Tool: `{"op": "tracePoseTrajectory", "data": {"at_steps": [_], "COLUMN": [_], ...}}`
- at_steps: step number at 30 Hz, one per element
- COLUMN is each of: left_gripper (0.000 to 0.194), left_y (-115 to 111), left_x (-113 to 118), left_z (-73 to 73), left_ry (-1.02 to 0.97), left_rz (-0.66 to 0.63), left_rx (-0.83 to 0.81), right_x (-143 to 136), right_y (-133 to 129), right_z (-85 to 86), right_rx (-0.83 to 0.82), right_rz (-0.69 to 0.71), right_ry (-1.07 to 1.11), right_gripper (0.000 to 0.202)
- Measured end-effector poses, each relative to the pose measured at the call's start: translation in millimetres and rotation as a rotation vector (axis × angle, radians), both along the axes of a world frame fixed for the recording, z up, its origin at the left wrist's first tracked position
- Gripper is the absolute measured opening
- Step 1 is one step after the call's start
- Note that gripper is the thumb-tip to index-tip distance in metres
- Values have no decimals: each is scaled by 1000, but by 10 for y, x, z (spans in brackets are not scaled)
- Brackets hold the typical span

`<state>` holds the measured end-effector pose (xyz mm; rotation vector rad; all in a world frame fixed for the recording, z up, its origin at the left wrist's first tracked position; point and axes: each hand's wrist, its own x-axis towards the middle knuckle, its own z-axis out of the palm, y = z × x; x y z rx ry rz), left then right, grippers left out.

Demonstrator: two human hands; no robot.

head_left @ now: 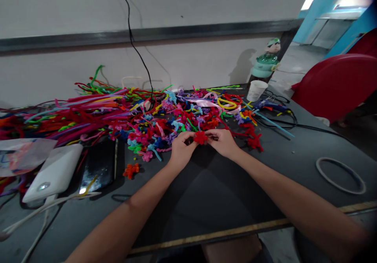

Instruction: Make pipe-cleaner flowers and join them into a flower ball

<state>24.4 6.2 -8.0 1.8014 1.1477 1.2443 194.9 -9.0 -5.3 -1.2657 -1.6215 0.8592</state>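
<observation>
A small red pipe-cleaner flower (pixel 200 137) is held between both hands, just above the dark table (pixel 212 200). My left hand (pixel 183 149) pinches its left side with thumb and fingertips. From the right, my right hand (pixel 222 142) pinches it the same way. Behind the hands spreads a heap of small coloured pipe-cleaner flowers (pixel 159 127). An orange flower (pixel 131 170) lies by itself to the left of my left forearm.
Long loose pipe cleaners (pixel 88 106), a white power bank (pixel 54 172) and a black phone (pixel 99 163) lie left. Right are a paper cup (pixel 257 90), a bottle (pixel 265 63), a blue glue gun (pixel 272 106), cables and a ring (pixel 321 176).
</observation>
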Motion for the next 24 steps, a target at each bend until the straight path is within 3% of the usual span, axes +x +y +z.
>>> {"op": "tracePoseTrajectory", "data": {"at_steps": [5, 9, 14, 17, 24], "left_gripper": [14, 16, 18, 19, 29], "left_y": [20, 5, 15, -2, -16], "left_x": [-19, -20, -10, 3, -13], "left_z": [-5, 24, 15, 19, 66], "left_ry": [-85, -85, -148, -114, 25], "left_rz": [28, 25, -70, -97, 74], "left_rx": [-69, -79, -154, -180, -44], "right_x": [13, 29, -1, -20, 49], "right_y": [-6, -30, -94, -101, 14], "right_z": [22, 51, 112, 126, 143], "right_rx": [22, 6, 6, -22, -159], "right_rz": [-20, 63, 146, 129, -38], "right_ry": [-9, 59, -39, -31, 274], "right_gripper": [22, 28, 25, 25, 35]}}
